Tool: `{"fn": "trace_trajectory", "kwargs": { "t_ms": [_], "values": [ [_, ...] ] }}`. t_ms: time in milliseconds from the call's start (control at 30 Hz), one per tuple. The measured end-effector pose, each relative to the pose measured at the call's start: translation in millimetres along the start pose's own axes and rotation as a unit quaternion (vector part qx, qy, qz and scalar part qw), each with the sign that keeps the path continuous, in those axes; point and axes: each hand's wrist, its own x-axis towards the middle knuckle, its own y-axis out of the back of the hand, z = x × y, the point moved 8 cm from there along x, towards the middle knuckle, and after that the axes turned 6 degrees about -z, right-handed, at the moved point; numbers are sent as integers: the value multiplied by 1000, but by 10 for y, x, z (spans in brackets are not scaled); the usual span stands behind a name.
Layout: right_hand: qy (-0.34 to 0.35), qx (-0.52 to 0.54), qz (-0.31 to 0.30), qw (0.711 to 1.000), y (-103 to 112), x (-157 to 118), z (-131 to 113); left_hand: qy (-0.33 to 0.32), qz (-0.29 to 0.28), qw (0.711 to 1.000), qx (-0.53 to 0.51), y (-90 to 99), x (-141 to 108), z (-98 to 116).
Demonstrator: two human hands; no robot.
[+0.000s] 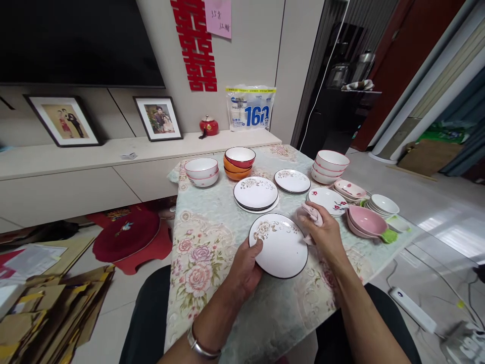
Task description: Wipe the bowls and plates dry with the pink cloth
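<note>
My left hand (246, 265) grips the left edge of a white plate (282, 253) with a dark rim and brown flowers, its thumb on the plate's face. The plate is held tilted above the near part of the table. At its right edge, my right hand (324, 230) is closed around a crumpled pale pink cloth (307, 217). Just beyond, a similar flowered plate (255, 194) lies on top of a white one. Farther right is a small stack of dark-rimmed plates (292, 180). A stack of white plates with red flowers (328, 199) sits partly behind my right hand.
A flowered tablecloth (200, 263) covers the table. White bowls (202, 169) and orange and red bowls (238, 164) stand at the back; more bowls (330, 164) and pink leaf-handled dishes (366, 222) line the right side. A red stool (127, 235) and flattened cardboard (49, 318) are at left.
</note>
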Motion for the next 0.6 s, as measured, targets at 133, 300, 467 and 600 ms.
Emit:
{"fn": "trace_trajectory", "kwargs": {
  "t_ms": [133, 300, 467, 600],
  "values": [
    [90, -128, -107, 982, -260, -50, -126, -4, -30, 1000, 1, -55, -8, 1],
    [145, -346, -223, 900, -630, -246, -145, -11, -56, 998, 8, -121, -32, 44],
    [103, -439, -151, 880, -623, -232, -140, -22, -73, 997, 24, -172, -60, 85],
    [130, -365, -140, 911, -761, -187, -175, -22, -76, 996, 29, -177, -71, 62]
  ]
}}
